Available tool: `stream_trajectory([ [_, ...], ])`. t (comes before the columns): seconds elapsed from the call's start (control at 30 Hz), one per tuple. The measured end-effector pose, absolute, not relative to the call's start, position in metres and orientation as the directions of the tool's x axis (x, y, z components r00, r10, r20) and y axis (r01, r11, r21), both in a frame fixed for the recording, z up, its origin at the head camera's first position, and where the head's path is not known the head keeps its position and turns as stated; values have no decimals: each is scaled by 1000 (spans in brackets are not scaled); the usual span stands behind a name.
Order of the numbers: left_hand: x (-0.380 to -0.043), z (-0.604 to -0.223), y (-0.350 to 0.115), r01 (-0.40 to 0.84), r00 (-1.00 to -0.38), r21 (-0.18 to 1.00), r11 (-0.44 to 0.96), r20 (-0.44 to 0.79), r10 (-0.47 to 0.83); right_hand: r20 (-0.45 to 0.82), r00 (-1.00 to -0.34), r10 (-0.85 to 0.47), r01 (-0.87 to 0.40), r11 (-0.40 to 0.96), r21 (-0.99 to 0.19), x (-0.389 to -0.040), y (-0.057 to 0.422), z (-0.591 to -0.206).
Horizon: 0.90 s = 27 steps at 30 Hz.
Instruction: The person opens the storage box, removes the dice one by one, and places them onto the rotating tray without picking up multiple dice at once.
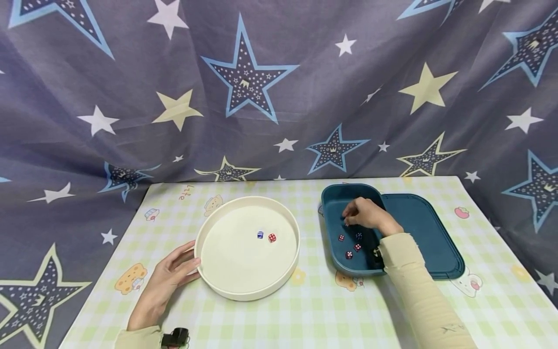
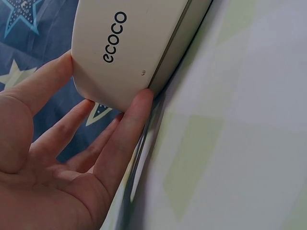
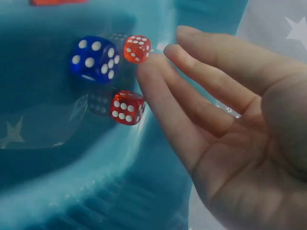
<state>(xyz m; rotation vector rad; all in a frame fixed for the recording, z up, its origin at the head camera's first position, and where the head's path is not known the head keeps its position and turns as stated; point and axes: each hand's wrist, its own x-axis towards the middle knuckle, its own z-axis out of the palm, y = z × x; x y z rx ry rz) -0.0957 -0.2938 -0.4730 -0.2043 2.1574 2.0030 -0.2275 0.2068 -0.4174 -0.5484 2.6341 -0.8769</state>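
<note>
Left wrist cam catches the "ecoco" print [image 2: 115,37] on the cream tray [image 1: 247,271]; head view doesn't. Left hand [image 1: 172,271] pinches the tray's edge around 8 o'clock. Right hand [image 1: 367,214] looks relaxed, not pinching, with a red die [image 3: 137,49] right by its fingertips (8 o'clock from overhead). Tray's got one blue die [image 1: 260,235], one red; blue bin [image 1: 355,272] holds more.

Inspector: What lettering does the round cream tray [image 2: 134,28] bear?
Clerk: The brand "ecoco", in dark lower-case print on its outer wall; a small mark [image 2: 143,72] nearby is illegible.
Inspector: And the checked tablecloth [image 1: 279,322]?
Clerk: The word "Life", printed sideways near its far left corner.
Inspector: Numbers?
Clerk: White pips: the lower red die [image 3: 127,107] shows six on one face, the blue die [image 3: 95,59] four on one.
</note>
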Motion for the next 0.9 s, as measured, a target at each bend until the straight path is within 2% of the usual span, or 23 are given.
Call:
stream_trajectory([
  [0.5,-95,-475,-296,-214,-975,974,73,-217,36,-181,-862,-474,-301,765,-569,-233,196,-427],
  [0.9,-95,-473,-295,-220,-974,971,96,-225,38,-167,-875,-453,-271,747,-607,-230,198,-424],
])
